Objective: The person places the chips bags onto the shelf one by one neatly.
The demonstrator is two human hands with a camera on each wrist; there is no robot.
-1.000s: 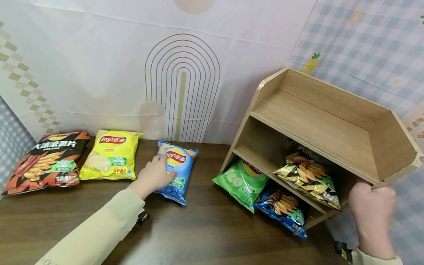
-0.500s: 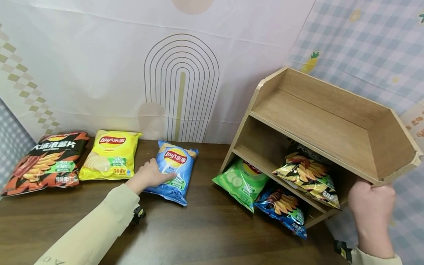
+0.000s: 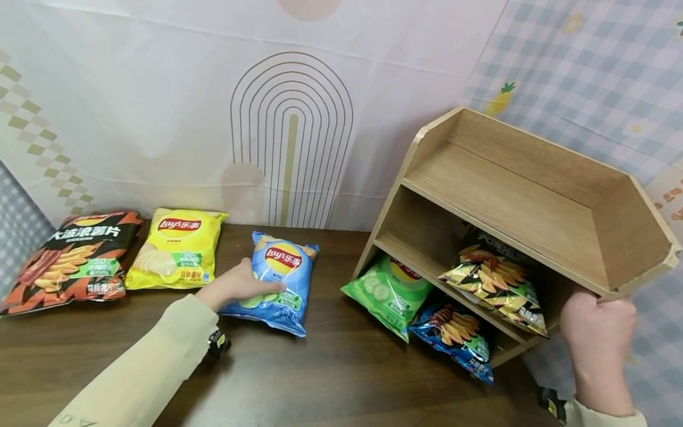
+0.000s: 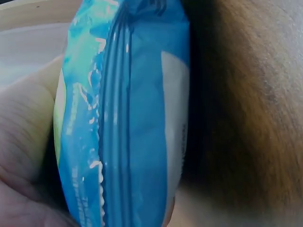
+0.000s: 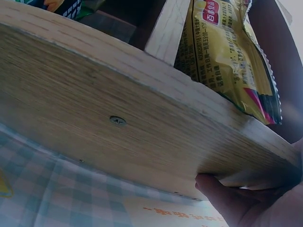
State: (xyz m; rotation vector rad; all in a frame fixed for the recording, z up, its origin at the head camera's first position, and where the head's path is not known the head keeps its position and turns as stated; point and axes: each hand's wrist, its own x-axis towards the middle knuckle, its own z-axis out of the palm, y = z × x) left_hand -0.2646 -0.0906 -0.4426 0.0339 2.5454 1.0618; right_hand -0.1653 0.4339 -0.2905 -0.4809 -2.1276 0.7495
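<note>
My left hand grips a blue Lay's chip bag by its left side, thumb across the front. In the left wrist view the sealed edge of the blue chip bag faces the camera, with the palm at left and a fingertip below. My right hand holds the right side panel of the wooden shelf under its top tier. Seen from the right wrist, the thumb of my right hand presses the panel's outer face. Within the shelf sit a green chip bag, a black-and-yellow one and a dark blue one.
A yellow chip bag and a red-and-black chip bag lie at the left of the dark wooden table. Patterned cloth hangs behind. The shelf stands at an angle on the right, its compartments facing the table's front.
My left hand has slid from the front of the blue chip bag to its left side and taken hold. The bag has shifted slightly. My right hand has stayed on the shelf.
</note>
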